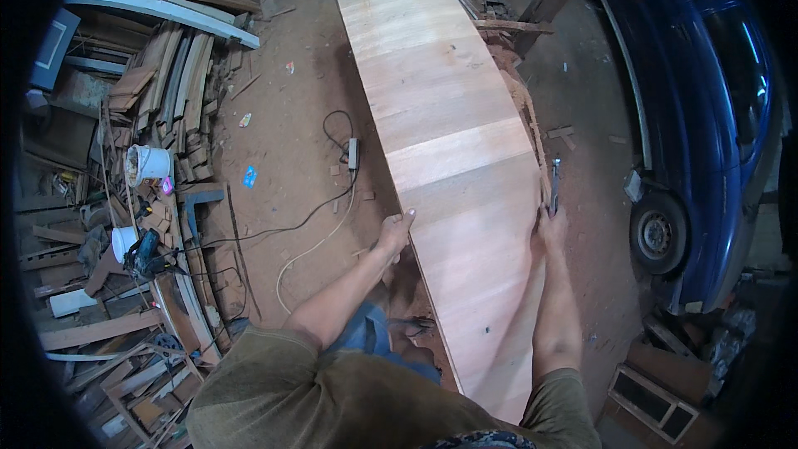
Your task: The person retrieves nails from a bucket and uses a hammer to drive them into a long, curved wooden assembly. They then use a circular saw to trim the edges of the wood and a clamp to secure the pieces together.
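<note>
A long, pale wooden panel (465,150), made of boards joined side by side, stretches from close to my body to the far end of the view. My left hand (395,234) is closed on its left edge, with the thumb over the top face. At the opposite edge, my right hand (553,226) is closed round a slim metal hand tool (555,187) that points away from me. The tool's exact kind is unclear. That hand also rests against the panel's right edge; its fingertips are partly hidden.
Stacked boards (170,75) and wood scraps crowd the left, near a white bucket (150,164) and a corded power tool (145,256). A power strip (353,154) and cables cross the floor. A blue vehicle (698,116) stands on the right; a small wooden frame (652,403) lies lower right.
</note>
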